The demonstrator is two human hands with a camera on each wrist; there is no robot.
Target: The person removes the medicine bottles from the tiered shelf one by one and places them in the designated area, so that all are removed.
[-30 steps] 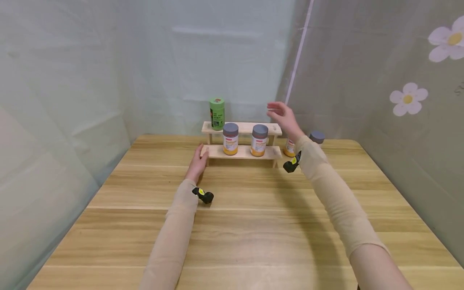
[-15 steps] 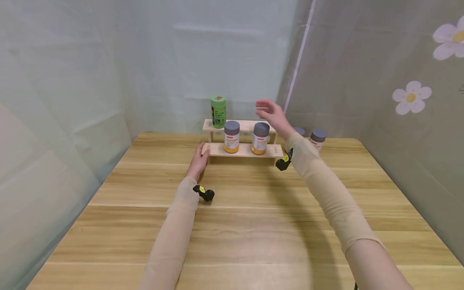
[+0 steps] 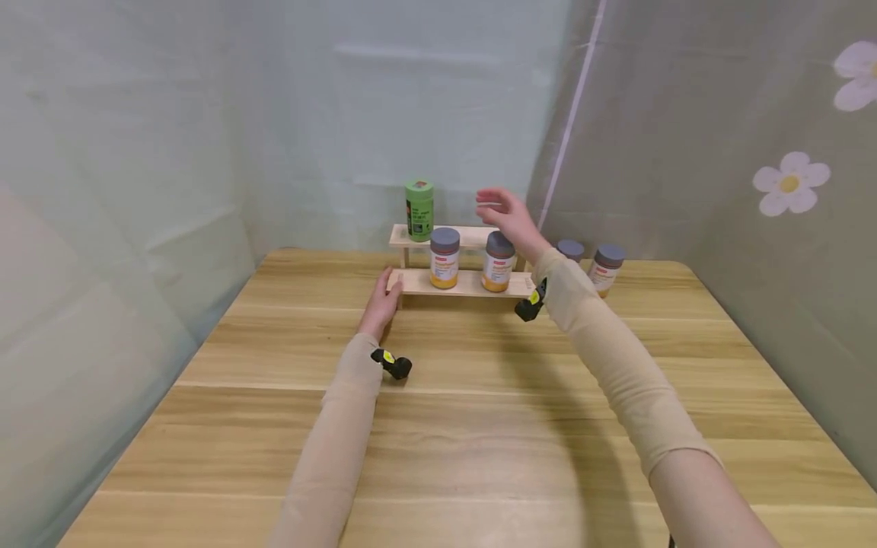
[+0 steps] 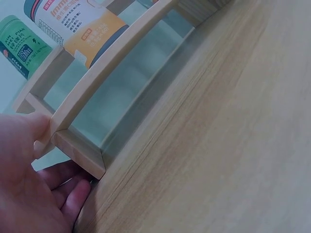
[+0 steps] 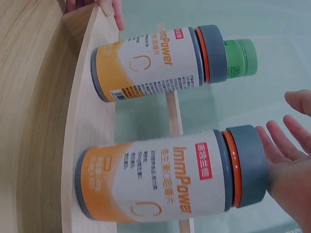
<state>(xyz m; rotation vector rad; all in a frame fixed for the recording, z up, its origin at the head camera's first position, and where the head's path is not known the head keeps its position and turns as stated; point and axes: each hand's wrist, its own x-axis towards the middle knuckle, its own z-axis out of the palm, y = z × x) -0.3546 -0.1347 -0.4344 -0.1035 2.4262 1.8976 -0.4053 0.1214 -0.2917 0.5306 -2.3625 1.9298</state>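
Pale wood planks with a light grain make up the tabletop (image 3: 479, 426), which runs back into a corner closed off by hanging sheets: a plain grey-green one behind and to the left, and on the right a greyer one printed with white flowers (image 3: 788, 183).

At the far edge stands a small two-tier wooden rack (image 3: 460, 283). Its lower step carries two white-and-orange bottles with grey caps, the left bottle (image 3: 444, 258) and the right bottle (image 3: 498, 261), both upright and a little apart. A green canister (image 3: 419, 210) stands upright on the left part of the upper step. Two more grey-capped bottles (image 3: 591, 262) stand on the tabletop just to the right of the rack, partly hidden by the right arm.

The left hand (image 3: 384, 301) rests on the tabletop at the rack's left end, thumb against the lower step's end and fingers tucked under its corner; the left wrist view shows this contact (image 4: 29, 179). Its grip is loose, steadying the rack rather than closing round it.

The right hand (image 3: 505, 219) hovers above the right bottle's cap, fingers spread and relaxed, its grip wide and holding nothing. In the right wrist view the palm (image 5: 286, 165) sits just beside that cap; whether they touch cannot be told.
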